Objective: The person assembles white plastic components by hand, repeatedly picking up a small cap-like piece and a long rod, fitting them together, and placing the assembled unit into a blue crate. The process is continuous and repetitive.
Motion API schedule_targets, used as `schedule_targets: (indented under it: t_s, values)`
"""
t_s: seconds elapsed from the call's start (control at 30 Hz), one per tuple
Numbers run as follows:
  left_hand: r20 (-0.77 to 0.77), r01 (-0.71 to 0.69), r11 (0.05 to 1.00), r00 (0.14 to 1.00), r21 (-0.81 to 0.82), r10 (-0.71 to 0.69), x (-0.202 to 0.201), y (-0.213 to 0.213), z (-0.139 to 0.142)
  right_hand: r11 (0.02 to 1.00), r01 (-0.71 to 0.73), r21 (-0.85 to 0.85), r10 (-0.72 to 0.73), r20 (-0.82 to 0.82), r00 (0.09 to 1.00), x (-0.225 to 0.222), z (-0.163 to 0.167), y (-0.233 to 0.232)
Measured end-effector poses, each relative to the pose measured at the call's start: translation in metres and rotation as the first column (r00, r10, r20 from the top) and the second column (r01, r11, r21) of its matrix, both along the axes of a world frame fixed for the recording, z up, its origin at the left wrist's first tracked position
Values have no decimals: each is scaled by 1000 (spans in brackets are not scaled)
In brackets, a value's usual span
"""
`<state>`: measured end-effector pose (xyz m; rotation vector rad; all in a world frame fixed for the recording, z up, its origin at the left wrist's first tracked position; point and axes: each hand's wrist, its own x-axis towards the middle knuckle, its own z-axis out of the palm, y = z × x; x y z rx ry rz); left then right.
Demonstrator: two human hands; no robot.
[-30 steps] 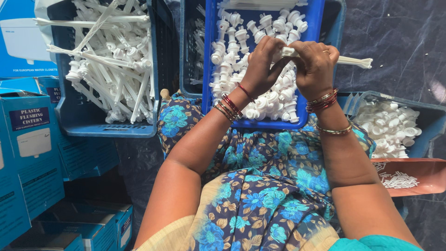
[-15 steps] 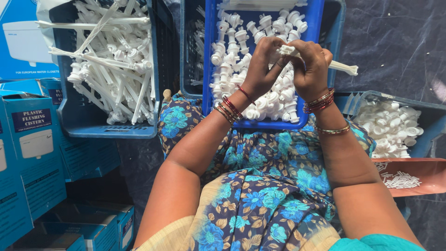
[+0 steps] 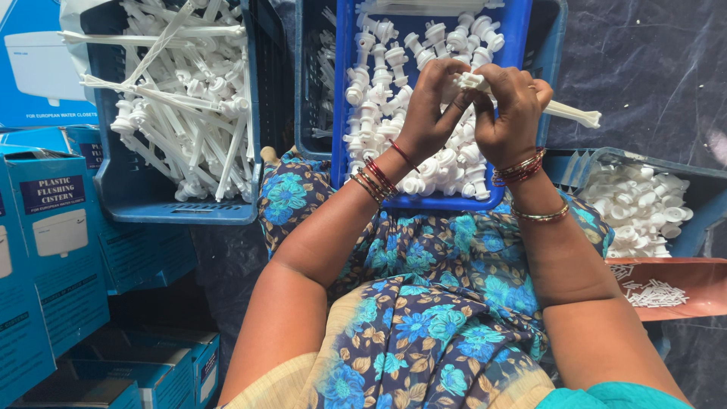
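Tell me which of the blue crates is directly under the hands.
The middle blue crate, resting on the lap and full of short white fittings. The left crate holds long white rods; the right bin holds small caps.

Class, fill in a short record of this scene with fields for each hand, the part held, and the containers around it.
Left hand: grips the head of the white rod
Right hand: grips the same rod
White rod: sticks out to the right
Blue crate: under the hands, short white parts
Left crate: long white rods
Right bin: small white caps
Boxes: blue, stacked at left
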<state>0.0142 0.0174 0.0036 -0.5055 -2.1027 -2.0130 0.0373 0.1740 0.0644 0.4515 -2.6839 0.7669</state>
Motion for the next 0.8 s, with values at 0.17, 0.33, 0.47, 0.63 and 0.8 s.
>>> schedule_targets:
  t_s: [0.17, 0.33, 0.47, 0.63, 0.8]
  values:
    - [16, 35, 998, 999, 51, -36, 1, -1, 0, 998, -7, -62, 8, 6, 1000, -1, -4, 1]
    - [42, 68, 983, 996, 171, -76, 0, 1, -1, 986, -39, -164, 41, 6, 999, -4, -10, 1]
    - [18, 59, 994, 998, 94, -61, -1, -3, 2, 996, -19, -91, 19, -7, 1000, -3, -7, 3]
    - [4, 36, 999, 999, -14, -36, 0, -6, 6, 1000, 4, -2, -4, -16, 1000, -2, -2, 1]
    - [-17, 39, 999, 999, 27, -39, 0, -5, 8, 1000, -13, -5, 13, -27, 1000, -3, -4, 2]
